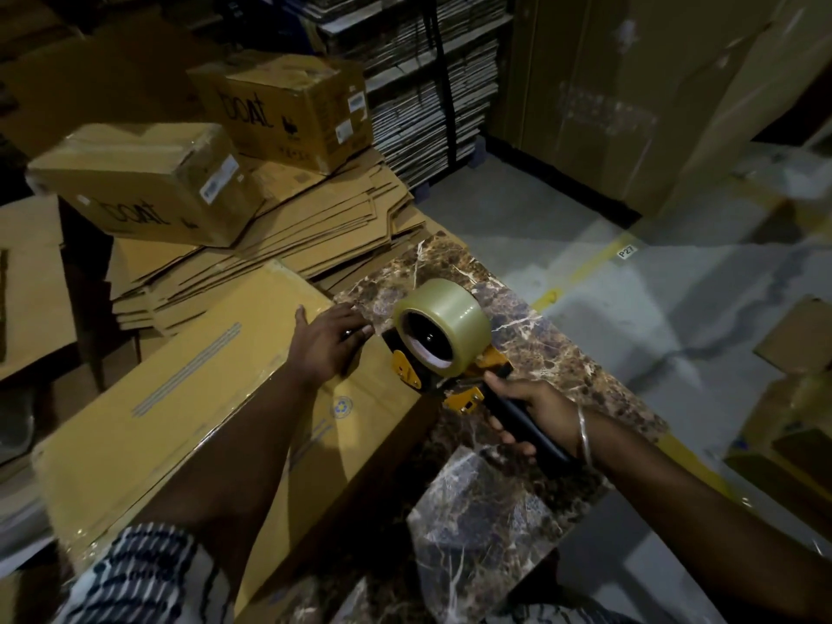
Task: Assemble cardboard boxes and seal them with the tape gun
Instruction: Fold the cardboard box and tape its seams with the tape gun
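Two hands share the sealing step, I judge: the left hand [326, 342] lies flat-fingered on the long cardboard box [180, 398] at lower left of the frame; the right hand [531, 416] grips the tape gun [443, 337] at the box's end on the marbled worktop [562, 353]; next, tape must meet the seam; closed boxes [148, 177] at upper left read "boAt"; a floor tag [627, 251] reads "P27".

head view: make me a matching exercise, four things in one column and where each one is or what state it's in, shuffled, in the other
Things
1. yellow and black tape gun
2. long flat brown cardboard box
3. clear tape roll
4. two printed brown cartons

States
A. mounted on the gun
B. gripped by the handle in the right hand
C. resting on the stack of flattened cardboard
D. under the flat left hand, on the marble-patterned table

Pairs: 1-B, 2-D, 3-A, 4-C
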`<action>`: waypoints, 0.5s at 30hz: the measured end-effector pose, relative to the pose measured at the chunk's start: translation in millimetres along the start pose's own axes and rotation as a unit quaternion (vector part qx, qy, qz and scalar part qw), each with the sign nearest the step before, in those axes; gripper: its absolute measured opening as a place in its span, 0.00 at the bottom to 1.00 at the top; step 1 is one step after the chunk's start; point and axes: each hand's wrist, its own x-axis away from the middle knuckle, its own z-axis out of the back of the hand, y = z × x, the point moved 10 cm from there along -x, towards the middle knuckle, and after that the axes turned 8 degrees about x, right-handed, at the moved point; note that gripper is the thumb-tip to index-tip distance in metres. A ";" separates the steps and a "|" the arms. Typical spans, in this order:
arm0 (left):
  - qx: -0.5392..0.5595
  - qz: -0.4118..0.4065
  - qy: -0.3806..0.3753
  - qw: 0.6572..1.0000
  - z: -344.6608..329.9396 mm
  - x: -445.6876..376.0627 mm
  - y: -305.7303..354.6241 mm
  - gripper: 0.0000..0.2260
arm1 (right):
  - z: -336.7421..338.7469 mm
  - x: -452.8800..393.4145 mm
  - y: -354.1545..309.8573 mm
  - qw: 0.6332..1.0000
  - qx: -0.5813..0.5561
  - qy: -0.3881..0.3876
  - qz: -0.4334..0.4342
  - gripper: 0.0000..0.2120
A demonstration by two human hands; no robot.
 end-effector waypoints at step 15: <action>0.014 -0.098 -0.047 0.994 -36.3 12.6 45.4 0.26 | 3.0 9.8 8.8 0.998 0.002 0.019 0.055 0.21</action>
